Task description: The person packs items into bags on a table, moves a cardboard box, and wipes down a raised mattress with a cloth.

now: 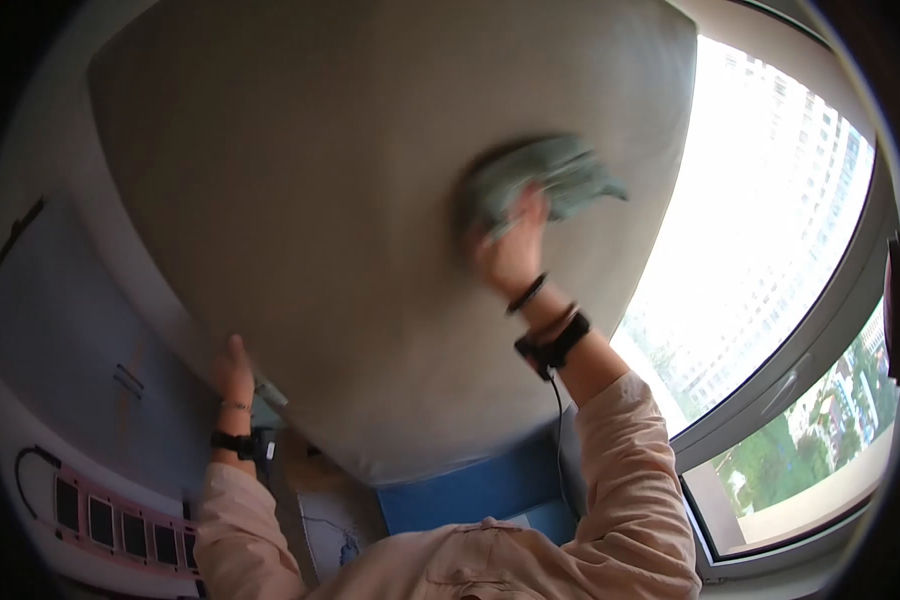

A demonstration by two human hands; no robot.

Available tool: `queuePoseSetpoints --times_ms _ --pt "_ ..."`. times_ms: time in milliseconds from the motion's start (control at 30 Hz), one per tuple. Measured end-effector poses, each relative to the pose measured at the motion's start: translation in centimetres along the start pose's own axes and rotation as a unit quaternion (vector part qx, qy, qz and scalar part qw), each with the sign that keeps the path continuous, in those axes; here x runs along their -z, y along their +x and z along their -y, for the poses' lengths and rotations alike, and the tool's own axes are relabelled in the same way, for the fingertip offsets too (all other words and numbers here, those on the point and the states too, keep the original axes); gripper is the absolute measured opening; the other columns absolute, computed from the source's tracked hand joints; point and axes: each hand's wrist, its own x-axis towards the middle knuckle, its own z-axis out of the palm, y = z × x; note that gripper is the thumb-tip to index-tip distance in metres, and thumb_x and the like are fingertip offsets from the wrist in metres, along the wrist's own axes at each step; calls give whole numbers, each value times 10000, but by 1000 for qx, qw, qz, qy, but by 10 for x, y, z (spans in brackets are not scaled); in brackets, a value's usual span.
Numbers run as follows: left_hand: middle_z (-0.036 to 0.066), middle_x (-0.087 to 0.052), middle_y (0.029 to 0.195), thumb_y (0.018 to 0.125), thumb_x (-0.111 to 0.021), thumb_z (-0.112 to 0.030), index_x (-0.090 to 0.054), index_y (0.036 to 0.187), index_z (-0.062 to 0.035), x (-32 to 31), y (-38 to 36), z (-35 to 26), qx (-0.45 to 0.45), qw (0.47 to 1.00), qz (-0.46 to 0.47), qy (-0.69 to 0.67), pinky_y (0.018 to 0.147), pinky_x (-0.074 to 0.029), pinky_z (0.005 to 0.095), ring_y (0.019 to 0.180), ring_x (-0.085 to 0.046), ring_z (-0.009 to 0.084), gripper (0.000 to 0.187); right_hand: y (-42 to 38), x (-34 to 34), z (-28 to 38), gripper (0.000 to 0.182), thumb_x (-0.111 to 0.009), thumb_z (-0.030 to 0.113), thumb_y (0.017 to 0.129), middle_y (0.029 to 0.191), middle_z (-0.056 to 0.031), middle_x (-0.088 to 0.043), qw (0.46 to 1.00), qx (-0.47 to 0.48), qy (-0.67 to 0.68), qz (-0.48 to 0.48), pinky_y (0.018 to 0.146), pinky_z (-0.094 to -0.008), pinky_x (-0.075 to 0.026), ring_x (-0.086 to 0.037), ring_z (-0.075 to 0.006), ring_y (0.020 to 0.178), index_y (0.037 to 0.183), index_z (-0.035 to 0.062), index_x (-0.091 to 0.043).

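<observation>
A crumpled grey-green cloth (555, 178) lies against the upper right part of a large beige-grey, fabric-covered panel (330, 200). My right hand (510, 240), blurred by motion, is closed on the cloth and presses it to the panel's face. At the panel's lower left edge is my left hand (233, 375), thumb pointing up, apparently gripping that edge; its other fingers are mostly hidden. The panel stands tilted up in front of me and fills most of the view.
On the right, a bright window (770, 210) has a grey frame with a handle (782, 392). Below the panel is a blue surface (460, 495). Grey-blue cabinet doors (80, 300) stand at the left, above a pink strip with dark rectangles (135, 530). A thin cable (558, 420) hangs from my right wrist.
</observation>
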Motion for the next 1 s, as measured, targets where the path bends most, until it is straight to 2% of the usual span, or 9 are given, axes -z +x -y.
queuePoseSetpoints --times_ms 67,333,400,467,633,700,767,833,1000 --pt "132 -528 621 860 -389 -485 -515 738 51 4 -5 -13 -27 999 6 -40 544 -375 374 563 -501 239 565 -3 43 80 511 -554 265 711 1311 -114 -342 855 229 26 464 964 -488 -274 -320 -314 1194 1174 70 -455" --pt "224 -561 968 780 -528 -406 -387 1156 38 19 -12 -36 2 989 102 -110 731 -432 437 872 -541 379 599 161 -10 110 359 -496 317 792 1125 -109 -517 978 181 91 49 876 -426 -377 -470 -275 1058 1038 62 -545" --pt "216 -569 948 770 -541 -377 -397 1151 15 27 -10 -43 18 981 134 -141 714 -441 432 850 -546 377 565 180 -13 183 377 -540 268 778 1115 -134 -497 996 -26 -77 28 882 -514 -320 -451 -340 1031 1062 22 -510" --pt "201 -584 893 756 -549 -340 -426 1126 -21 33 -7 -42 -38 980 128 -147 675 -455 424 808 -555 377 504 136 -35 229 375 -535 266 742 1170 -48 -466 983 166 -79 -30 843 -485 -359 -421 -322 1076 1090 124 -541" --pt "146 -587 985 707 -641 -176 -533 1061 -23 42 8 -4 -359 924 130 -30 746 -458 358 902 -572 271 400 -18 -46 250 394 -551 279 698 1162 6 -460 891 368 101 246 887 -439 -351 -413 -205 1082 1090 310 -528" --pt "94 -595 962 785 -601 -155 -562 1031 -18 91 25 -23 -217 962 114 -117 810 -439 296 929 -548 172 284 -20 -38 228 337 -543 289 693 1104 -4 -496 841 458 117 265 894 -411 -356 -442 -177 1032 1028 262 -567" --pt "55 -589 1016 850 -517 -220 -562 1028 -28 159 58 -36 -93 989 56 -99 852 -407 282 980 -536 163 265 10 -35 196 271 -557 280 658 1028 -27 -528 889 411 -56 192 892 -422 -353 -456 -185 1006 915 207 -603" --pt "26 -567 1072 879 -457 -245 -528 1086 -42 210 98 -5 -305 940 -152 -10 872 -388 281 1004 -526 180 298 93 -18 184 308 -613 255 568 1006 -74 -514 934 336 -62 106 880 -491 -331 -437 -267 1028 844 122 -597" --pt "50 -545 1095 870 -471 -263 -498 1112 -37 234 106 18 -346 935 -72 25 875 -385 292 1019 -513 199 332 71 -18 207 382 -614 257 591 1102 -98 -453 970 191 -132 70 869 -517 -328 -411 -321 1039 943 114 -578"
